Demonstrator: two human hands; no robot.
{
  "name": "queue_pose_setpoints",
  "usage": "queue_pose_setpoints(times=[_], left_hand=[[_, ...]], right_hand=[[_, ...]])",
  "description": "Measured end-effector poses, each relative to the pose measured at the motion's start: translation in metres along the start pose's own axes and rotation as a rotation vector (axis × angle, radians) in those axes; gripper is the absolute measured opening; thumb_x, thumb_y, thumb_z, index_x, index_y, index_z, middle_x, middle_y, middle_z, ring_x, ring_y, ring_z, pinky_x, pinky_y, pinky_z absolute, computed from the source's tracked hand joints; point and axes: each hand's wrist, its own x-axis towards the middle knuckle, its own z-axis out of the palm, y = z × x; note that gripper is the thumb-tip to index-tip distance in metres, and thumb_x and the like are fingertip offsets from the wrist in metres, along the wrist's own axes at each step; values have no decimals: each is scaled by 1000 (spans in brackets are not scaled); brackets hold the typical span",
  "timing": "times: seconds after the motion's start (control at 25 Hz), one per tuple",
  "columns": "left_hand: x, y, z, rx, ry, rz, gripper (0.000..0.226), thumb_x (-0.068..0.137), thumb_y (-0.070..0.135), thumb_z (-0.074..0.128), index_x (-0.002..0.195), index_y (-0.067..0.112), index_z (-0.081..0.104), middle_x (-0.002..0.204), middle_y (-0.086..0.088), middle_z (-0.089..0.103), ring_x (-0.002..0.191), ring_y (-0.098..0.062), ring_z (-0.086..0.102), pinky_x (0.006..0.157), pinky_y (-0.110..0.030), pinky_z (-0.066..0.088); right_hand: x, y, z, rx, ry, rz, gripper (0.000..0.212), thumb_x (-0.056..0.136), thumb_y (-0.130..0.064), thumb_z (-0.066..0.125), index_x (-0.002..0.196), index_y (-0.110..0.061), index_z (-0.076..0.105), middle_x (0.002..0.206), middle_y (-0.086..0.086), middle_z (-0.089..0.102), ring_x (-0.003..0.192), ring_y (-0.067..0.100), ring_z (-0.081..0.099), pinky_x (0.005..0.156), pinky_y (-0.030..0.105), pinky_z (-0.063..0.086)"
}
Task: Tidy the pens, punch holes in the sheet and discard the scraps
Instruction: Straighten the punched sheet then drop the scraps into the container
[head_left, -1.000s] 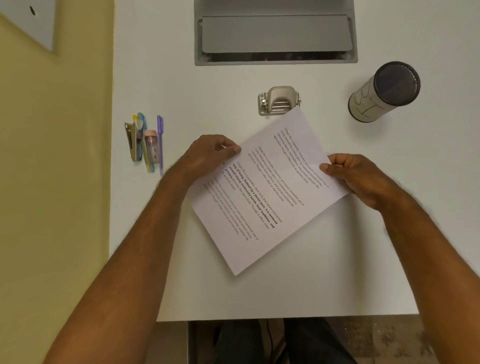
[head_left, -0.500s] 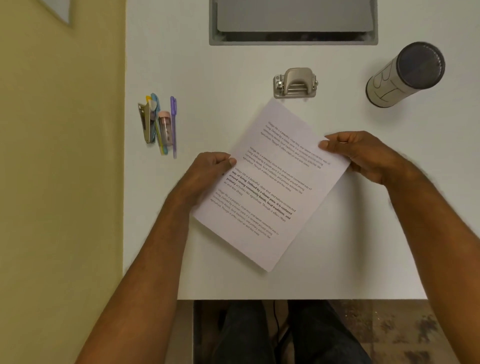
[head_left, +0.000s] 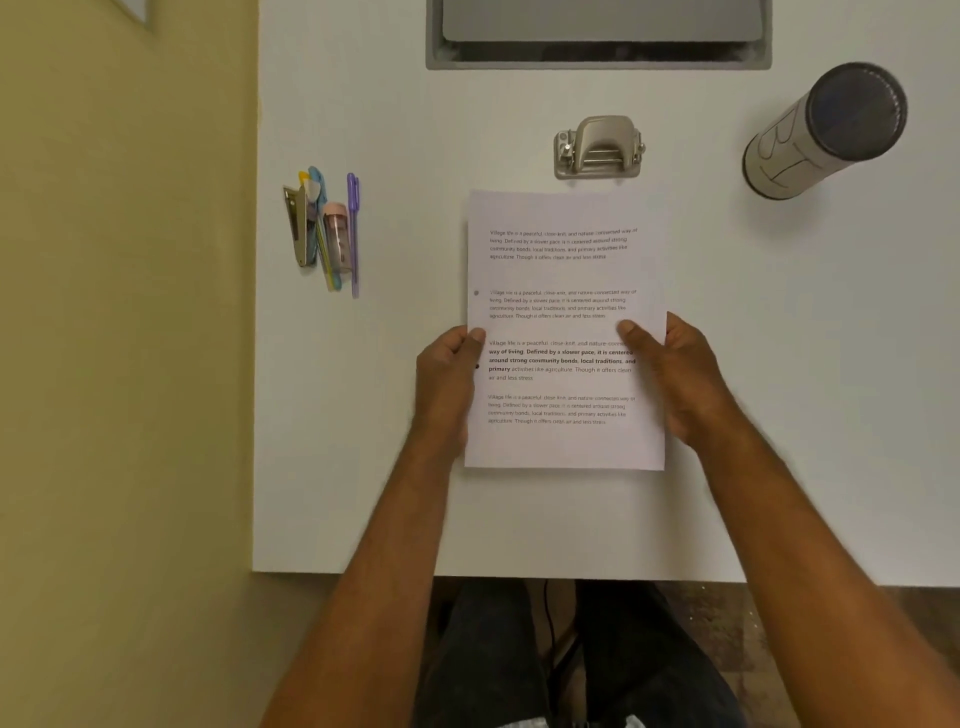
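Note:
A printed sheet (head_left: 563, 280) lies squared to me in the middle of the white table (head_left: 405, 509), with a punched hole showing near its left edge. My left hand (head_left: 449, 379) grips the sheet's left edge, thumb on top. My right hand (head_left: 670, 374) grips its right edge the same way. A metal hole punch (head_left: 598, 148) stands just beyond the sheet's far edge. Several pens (head_left: 332, 234) lie bunched with a stapler (head_left: 296, 226) at the table's left side. An empty cylindrical pen holder (head_left: 826, 130) stands at the far right.
A grey recessed tray (head_left: 597, 57) is set into the table's far edge. A yellow wall runs along the left. The table's near edge is just above my legs, which show below it.
Both hands have turned the sheet from a diagonal tilt to straight, and it has slid toward me, away from the hole punch.

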Motion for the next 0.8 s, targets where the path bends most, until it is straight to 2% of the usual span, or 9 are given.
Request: queue_pose_setpoints(times=[0.12,0.2,0.4,0.52,0.68,0.8], left_hand=[[-2,4,2,-6,-36,-7,20,107,21,54,113,12,70,108,-8,79,90,-20,75,78,-41,64],[-1,11,4,2,-55,9,20,107,21,53,117,15,69,110,-6,79,90,-20,75,78,-41,63],[-12,36,17,28,-49,140,18,107,17,54,110,18,71,101,1,79,87,-16,75,77,-34,63],[-29,53,18,19,-42,235,18,107,18,53,108,18,71,101,3,78,87,-13,73,73,-29,60],[-54,71,18,39,-63,366,18,107,18,54,105,23,71,101,9,77,93,-11,71,83,-31,60],[-73,80,16,93,-77,456,18,107,19,53,106,25,69,105,17,75,99,-10,70,89,-30,59]], right_hand=[[-4,-3,-6,-50,9,-15,20,102,-20,66,120,-24,72,109,-9,80,100,13,77,80,25,60],[-6,-7,-8,-76,7,-41,18,101,-21,66,118,-26,72,109,-11,80,101,11,77,81,23,59],[-21,-29,-10,-57,11,-132,23,100,-18,68,123,-24,71,113,-10,79,103,10,76,82,20,59],[-33,-49,-12,-64,14,-187,26,100,-16,68,126,-19,69,117,-8,78,106,12,75,88,26,60],[-54,-74,-12,-102,27,-266,32,101,-13,67,133,-12,65,119,-10,74,105,6,73,85,21,59],[-70,-84,-13,-100,53,-334,29,101,-11,65,130,-16,64,119,-12,73,106,4,71,87,20,58]])
